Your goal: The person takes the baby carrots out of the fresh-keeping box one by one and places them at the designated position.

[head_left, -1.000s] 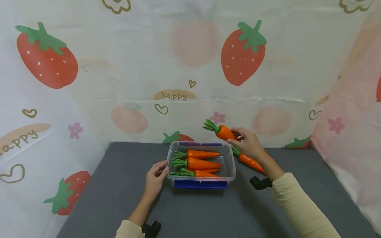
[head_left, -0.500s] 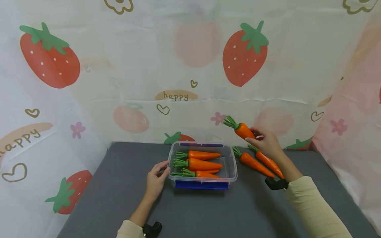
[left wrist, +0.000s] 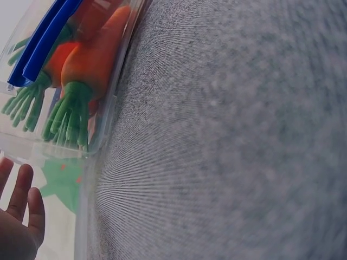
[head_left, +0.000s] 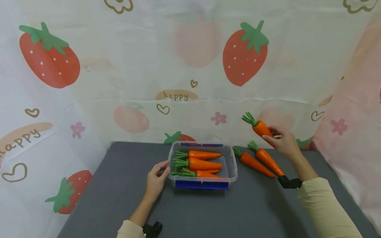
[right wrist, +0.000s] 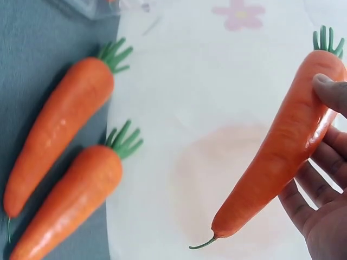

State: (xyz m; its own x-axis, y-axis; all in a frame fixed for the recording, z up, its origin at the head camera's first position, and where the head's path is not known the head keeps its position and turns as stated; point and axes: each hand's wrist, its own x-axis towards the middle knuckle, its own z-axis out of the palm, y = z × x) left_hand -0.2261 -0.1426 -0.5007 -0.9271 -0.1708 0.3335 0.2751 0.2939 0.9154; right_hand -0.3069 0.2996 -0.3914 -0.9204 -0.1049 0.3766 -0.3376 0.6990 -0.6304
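My right hand [head_left: 286,142] holds an orange carrot [head_left: 262,129] with green stems above the back right of the table. The right wrist view shows thumb and fingers on either side of this carrot [right wrist: 287,138], its thin tip pointing down. Beside the clear plastic box [head_left: 233,170], my left hand [head_left: 156,180] rests its fingertips at the left rim, fingers fairly straight. Several carrots lie in the box, the middle one [head_left: 203,164] on top, stems to the left. Two more lie side by side on the table: one carrot [head_left: 254,163] nearer the box, another carrot [head_left: 269,161] farther right.
Blue clips [head_left: 200,185] run along the front and back of the box. A grey cloth [head_left: 196,211] covers the table. Behind it hangs a white curtain [head_left: 134,66] printed with strawberries, closing off the back and sides.
My right hand has moved to the right with its carrot, away from the box. The two table carrots now show fully from behind it. My left hand has stayed at the box.
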